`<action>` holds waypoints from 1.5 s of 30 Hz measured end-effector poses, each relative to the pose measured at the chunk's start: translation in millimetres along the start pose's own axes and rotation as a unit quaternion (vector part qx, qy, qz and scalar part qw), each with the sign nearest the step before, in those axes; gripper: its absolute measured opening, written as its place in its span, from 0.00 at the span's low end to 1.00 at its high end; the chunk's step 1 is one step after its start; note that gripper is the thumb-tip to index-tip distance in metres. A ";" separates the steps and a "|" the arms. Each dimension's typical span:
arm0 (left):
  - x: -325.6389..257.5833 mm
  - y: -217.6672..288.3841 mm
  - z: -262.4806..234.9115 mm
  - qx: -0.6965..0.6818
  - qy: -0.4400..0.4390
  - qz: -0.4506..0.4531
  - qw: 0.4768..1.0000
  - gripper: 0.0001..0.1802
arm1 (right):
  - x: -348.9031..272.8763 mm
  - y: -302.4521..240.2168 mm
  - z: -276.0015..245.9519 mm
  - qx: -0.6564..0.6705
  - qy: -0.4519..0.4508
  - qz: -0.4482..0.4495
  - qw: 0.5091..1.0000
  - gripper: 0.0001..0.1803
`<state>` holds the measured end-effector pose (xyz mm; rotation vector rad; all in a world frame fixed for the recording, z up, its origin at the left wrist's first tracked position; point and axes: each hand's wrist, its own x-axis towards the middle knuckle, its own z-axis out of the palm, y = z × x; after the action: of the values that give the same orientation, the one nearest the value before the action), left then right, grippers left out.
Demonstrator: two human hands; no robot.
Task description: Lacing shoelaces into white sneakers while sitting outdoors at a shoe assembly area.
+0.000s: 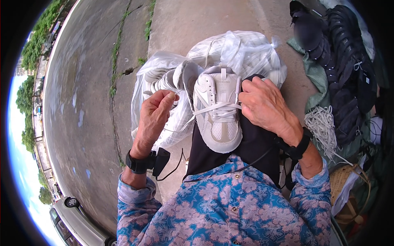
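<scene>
A white sneaker (pixel 218 110) rests on my lap, on black trousers, toe pointing toward me. My left hand (pixel 155 110) is closed on the end of a white shoelace (pixel 180 124) that runs from the shoe's eyelets out to the left. My right hand (pixel 262 104) grips the right side of the sneaker near its laces, fingers curled over the upper edge. Both wrists wear black bands with a small device.
Clear plastic bags (pixel 242 51) of white sneakers lie on the concrete just beyond my knees. A bundle of white laces (pixel 322 123) and stacked dark shoes (pixel 349 69) sit on the right. A road (pixel 82 82) and a parked car (pixel 78 223) are on the left.
</scene>
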<state>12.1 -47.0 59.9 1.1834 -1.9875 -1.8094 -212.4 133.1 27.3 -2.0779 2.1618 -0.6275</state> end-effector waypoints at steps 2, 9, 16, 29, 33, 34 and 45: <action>2.1 -0.1 9.7 0.033 -0.018 0.001 0.999 0.14 | 2.5 1.0 2.5 0.015 -0.006 -0.006 1.000 0.02; 8.9 -15.9 38.3 0.115 -0.058 0.071 0.989 0.14 | 3.4 5.9 9.8 0.066 -0.001 -0.006 0.998 0.04; 11.7 -10.7 47.5 0.180 -0.049 0.064 0.980 0.13 | 2.3 8.1 11.1 0.083 0.008 0.007 0.996 0.03; 16.1 -11.1 60.6 0.205 -0.012 0.132 0.970 0.12 | 8.5 2.1 5.1 0.098 0.005 0.023 0.995 0.03; 8.3 -30.2 53.5 0.106 -0.029 0.050 0.993 0.18 | 26.3 -10.3 10.0 0.112 0.052 -0.013 0.992 0.08; 5.8 -28.5 52.3 0.107 -0.046 0.015 0.993 0.19 | 29.8 -11.4 12.1 0.094 0.043 -0.044 0.994 0.11; 10.7 -36.3 50.4 0.062 -0.101 0.025 0.993 0.17 | 41.3 -10.0 30.0 0.150 -0.012 -0.036 0.988 0.09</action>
<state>-11.6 -14.0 11.7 1.0083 -2.2472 -1.8710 -196.2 85.9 12.5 -1.9967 1.8522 -0.8702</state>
